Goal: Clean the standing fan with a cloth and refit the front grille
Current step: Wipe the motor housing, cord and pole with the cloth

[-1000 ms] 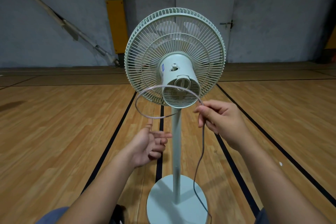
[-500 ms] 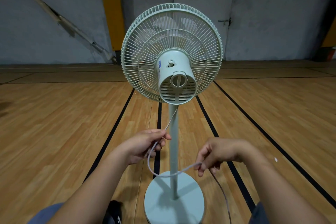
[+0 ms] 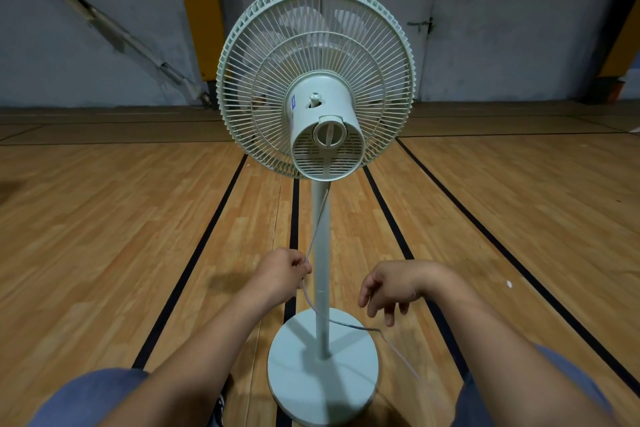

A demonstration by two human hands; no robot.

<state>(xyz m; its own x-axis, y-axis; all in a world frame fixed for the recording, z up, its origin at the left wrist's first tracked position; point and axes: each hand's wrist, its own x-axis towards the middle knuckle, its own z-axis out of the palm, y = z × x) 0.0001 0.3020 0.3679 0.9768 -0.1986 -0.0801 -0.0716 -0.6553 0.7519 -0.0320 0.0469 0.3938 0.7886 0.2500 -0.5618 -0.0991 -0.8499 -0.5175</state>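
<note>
A pale green standing fan (image 3: 323, 135) stands in front of me, its motor housing and rear grille facing me. Its pole (image 3: 322, 253) runs down to a round base (image 3: 301, 367). A thin grey power cord (image 3: 313, 305) hangs from under the motor, passes through my left hand (image 3: 280, 272), then trails across the base to the lower right. My left hand pinches the cord just left of the pole. My right hand (image 3: 389, 288) hovers right of the pole with fingers spread downward, holding nothing. No cloth is in view.
The floor (image 3: 121, 218) is wooden court boards with black lines. A grey wall, a door (image 3: 398, 10) and a yellow padded post (image 3: 201, 21) lie behind the fan. My knees in blue fabric (image 3: 86, 399) show at the bottom edge.
Both hands have dropped from motor height to low on the pole. My right hand has let go of the cord, and the loop has straightened out; my left hand now pinches it.
</note>
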